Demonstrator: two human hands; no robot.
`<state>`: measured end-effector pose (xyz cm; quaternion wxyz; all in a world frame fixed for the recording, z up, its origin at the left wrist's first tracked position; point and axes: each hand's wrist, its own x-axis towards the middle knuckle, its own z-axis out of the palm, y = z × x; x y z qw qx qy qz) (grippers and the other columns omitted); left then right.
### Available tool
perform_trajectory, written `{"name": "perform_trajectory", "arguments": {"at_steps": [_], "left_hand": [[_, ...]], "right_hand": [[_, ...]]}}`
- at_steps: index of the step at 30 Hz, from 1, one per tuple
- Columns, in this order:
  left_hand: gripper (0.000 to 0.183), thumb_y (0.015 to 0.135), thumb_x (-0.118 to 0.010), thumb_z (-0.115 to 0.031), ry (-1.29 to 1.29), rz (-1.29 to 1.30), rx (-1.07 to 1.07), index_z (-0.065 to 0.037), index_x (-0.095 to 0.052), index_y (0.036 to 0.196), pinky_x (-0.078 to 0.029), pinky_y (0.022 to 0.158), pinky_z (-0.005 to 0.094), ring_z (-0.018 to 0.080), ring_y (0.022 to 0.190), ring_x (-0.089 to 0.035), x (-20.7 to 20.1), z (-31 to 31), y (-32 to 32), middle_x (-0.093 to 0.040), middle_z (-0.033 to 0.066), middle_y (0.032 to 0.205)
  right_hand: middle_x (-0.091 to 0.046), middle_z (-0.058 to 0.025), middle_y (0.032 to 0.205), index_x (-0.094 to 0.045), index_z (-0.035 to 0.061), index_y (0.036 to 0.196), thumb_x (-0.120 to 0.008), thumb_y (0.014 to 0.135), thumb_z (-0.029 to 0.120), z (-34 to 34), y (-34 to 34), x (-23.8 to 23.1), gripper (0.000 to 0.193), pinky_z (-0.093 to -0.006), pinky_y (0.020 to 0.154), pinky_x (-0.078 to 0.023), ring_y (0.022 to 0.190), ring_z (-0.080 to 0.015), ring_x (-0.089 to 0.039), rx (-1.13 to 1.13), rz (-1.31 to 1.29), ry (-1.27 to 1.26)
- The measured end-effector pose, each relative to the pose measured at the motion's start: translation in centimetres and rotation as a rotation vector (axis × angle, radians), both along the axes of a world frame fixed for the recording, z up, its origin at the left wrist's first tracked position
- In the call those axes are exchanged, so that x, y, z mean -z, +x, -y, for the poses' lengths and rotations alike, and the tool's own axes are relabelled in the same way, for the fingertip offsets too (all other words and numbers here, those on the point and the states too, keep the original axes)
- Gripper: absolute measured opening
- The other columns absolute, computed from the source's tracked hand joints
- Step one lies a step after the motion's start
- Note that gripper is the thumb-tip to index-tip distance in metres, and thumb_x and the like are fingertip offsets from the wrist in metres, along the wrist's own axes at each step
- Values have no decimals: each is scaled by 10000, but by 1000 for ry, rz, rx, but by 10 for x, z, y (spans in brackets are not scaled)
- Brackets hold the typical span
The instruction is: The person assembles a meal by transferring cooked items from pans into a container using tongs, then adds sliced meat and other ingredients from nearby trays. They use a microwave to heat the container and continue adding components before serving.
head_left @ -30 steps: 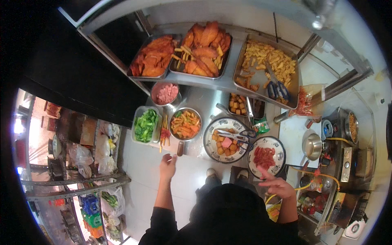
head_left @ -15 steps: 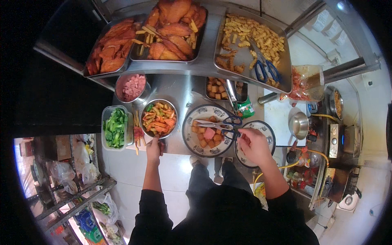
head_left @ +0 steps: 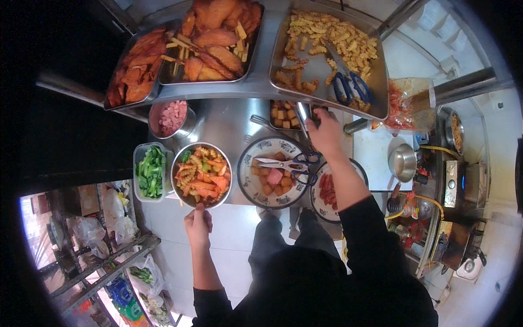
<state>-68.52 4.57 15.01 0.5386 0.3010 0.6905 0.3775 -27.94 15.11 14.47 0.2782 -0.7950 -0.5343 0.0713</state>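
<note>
Left hand (head_left: 197, 222): at the near rim of the round metal bowl of mixed pasta and vegetables (head_left: 201, 175) on the steel worktop (head_left: 226, 122), grip state not discernible. Right hand (head_left: 325, 132): closed on metal tongs (head_left: 303, 115), long axis pointing away toward the small tray of fried cubes (head_left: 283, 113) directly beyond.

Street-food stall kitchen: steel table (head_left: 229, 122) carried metal trays of fried food (head_left: 327, 49) along its far edge; gas burner (head_left: 463, 182) stood right.

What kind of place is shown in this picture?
Probably a street-food stall or small kitchen counter: steel trays of fried food, a bowl of mixed pasta and a stove beside the counter.
</note>
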Motion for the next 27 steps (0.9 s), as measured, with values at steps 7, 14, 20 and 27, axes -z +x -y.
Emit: {"name": "perform_trajectory", "arguments": {"at_steps": [7,14,20,27], "left_hand": [[451,1020,-592,-350,-20,28,4,-84,-530,662,-277,362,242,84,410,-398,17,25,-6,-492,2,562],[420,1031,-562,-335,-5,59,-96,-98,-514,687,-282,366,241,91,410,-410,69,-1,-7,-489,2,568],[439,1014,-559,-380,-2,29,-119,-88,-514,689,-275,374,266,112,401,-394,76,-19,-11,-462,7,543],[400,1015,-575,-401,9,70,-194,-127,-505,733,-263,383,243,77,425,-377,32,13,-19,-446,-34,560]], "right_hand": [[-714,-193,987,-640,-11,1163,-749,870,317,196,93,1,453,-419,819,-548,886,-369,-693,226,-2,-167],[-701,-95,981,-543,55,1294,-638,972,198,309,59,55,365,-318,555,-567,670,-193,-677,573,-1367,-220],[-714,-122,992,-575,7,1222,-524,957,62,319,46,73,275,-334,547,-589,701,-213,-700,571,-1486,29],[-717,-115,962,-621,-10,1167,-523,935,65,331,53,-23,262,-311,554,-596,710,-202,-711,407,-1175,-40]]}}
